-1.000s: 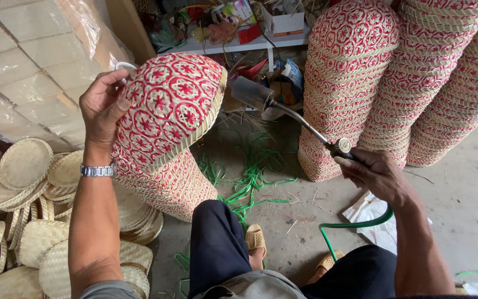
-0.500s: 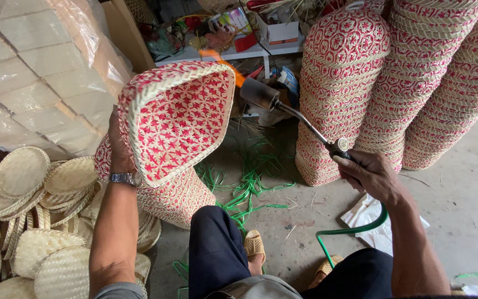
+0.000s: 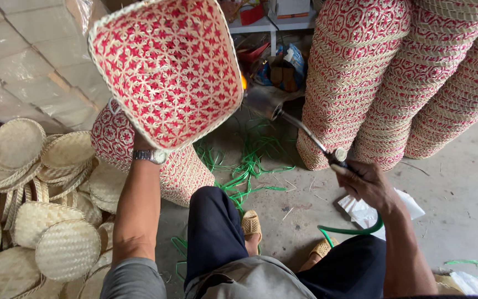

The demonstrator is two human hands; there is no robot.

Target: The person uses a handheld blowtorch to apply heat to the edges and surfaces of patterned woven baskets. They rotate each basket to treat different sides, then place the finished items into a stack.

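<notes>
My left hand [image 3: 139,142] holds up a red and cream woven basket [image 3: 167,72] with its open inside facing me; most of the hand is hidden behind the basket, and a silver watch [image 3: 149,156] shows on the wrist. My right hand [image 3: 363,181] grips the handle of a gas torch [image 3: 300,126]. The torch's nozzle [image 3: 261,103] sits against the basket's lower right edge, where a small orange flame [image 3: 243,82] shows. A green hose [image 3: 355,230] runs from the torch under my right hand.
A short stack of red baskets [image 3: 186,171] stands under the raised one. Tall stacks of them [image 3: 372,83] lean at the right. Plain woven lids [image 3: 56,221] lie heaped at left. Green strips [image 3: 250,166] and white paper [image 3: 410,207] litter the concrete floor by my knees.
The basket has been turned from its outside to its open inside facing me and lifted closer. The torch nozzle has come up to the basket's right edge.
</notes>
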